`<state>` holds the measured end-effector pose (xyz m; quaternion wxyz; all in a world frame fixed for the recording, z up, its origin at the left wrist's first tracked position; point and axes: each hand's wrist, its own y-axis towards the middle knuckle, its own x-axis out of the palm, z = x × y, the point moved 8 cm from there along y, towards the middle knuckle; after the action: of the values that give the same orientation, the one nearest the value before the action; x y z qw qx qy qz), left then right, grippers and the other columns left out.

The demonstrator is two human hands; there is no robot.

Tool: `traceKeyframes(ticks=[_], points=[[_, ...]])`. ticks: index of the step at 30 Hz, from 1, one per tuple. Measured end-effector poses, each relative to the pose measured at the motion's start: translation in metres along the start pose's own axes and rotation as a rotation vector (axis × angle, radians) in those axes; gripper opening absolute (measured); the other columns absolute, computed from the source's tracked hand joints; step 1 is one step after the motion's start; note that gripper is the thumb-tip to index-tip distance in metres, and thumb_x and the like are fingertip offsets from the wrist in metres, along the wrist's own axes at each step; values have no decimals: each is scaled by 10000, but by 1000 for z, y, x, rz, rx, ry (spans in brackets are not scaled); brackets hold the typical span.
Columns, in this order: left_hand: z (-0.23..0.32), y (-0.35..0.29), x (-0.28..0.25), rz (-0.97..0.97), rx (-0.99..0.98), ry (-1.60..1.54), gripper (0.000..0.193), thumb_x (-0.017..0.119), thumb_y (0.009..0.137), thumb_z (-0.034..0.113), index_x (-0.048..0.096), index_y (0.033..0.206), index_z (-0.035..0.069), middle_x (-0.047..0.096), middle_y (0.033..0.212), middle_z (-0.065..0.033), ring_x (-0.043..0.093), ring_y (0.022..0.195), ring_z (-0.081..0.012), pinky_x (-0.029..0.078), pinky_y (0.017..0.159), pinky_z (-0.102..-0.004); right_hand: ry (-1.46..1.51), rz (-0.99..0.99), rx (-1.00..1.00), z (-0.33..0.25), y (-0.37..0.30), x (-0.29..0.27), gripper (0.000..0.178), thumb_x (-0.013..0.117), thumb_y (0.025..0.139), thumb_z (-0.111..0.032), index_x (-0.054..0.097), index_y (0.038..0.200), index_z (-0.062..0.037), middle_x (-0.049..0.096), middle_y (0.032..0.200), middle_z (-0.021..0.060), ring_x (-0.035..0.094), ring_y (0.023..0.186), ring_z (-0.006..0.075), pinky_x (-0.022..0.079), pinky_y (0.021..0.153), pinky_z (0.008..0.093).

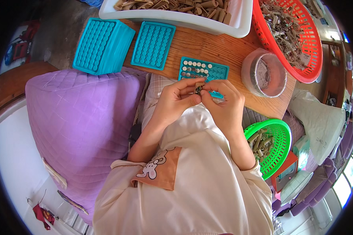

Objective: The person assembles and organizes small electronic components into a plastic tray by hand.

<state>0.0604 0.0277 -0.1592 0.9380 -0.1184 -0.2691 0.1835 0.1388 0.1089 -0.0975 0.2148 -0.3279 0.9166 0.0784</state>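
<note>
My left hand (173, 102) and my right hand (226, 105) meet in front of my lap. Between their thumbs and fingertips they pinch a small dark, speckled piece with a tan part (199, 88); its kind is too small to make out. Just beyond the fingers lies a teal tray with round wells (222, 70). Several wells at its left hold small round pieces, some white and some dark or silvery. My fingers cover the tray's near part.
Teal trays stand in a stack (94, 47), with a single tray (153, 45) beside it. A white bin (176, 16) holds brown pieces. Around the right are a red basket (313, 51) of tangled scraps, a clear tub (280, 78) and a green basket (280, 145) of tan-green pieces.
</note>
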Motion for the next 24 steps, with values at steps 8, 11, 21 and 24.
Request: traceKeyframes(ticks=[8,11,21,24], points=[[-9,-2,3,-56,-68,-167,395,574,772,50,445,1139,-19,558,991,-95,551,859,-123,469,733,-240,-101,54,-311,-7,-1,-2,149,615,585,6,569,722,-31,565,747,73,552,670,222,459,568,304],[-14,-2,5,-75,-114,-230,376,563,788,88,450,1132,-15,565,968,-81,560,814,-113,484,711,-245,-215,34,-522,-20,-5,-2,171,615,569,14,563,723,-40,552,744,54,538,675,210,457,575,297],[-17,-6,-7,16,-176,-230,265,468,847,190,499,1060,36,577,958,-96,596,820,-174,492,658,-256,-164,-14,-246,31,11,-17,136,612,663,-17,586,796,-25,563,800,97,550,688,248,451,586,317],[-17,-5,-11,31,-160,-222,262,477,842,191,500,1054,38,574,968,-107,595,823,-177,490,663,-259,-257,-48,-83,60,8,-10,117,595,690,-42,591,806,-30,561,823,98,551,713,265,449,605,328]])
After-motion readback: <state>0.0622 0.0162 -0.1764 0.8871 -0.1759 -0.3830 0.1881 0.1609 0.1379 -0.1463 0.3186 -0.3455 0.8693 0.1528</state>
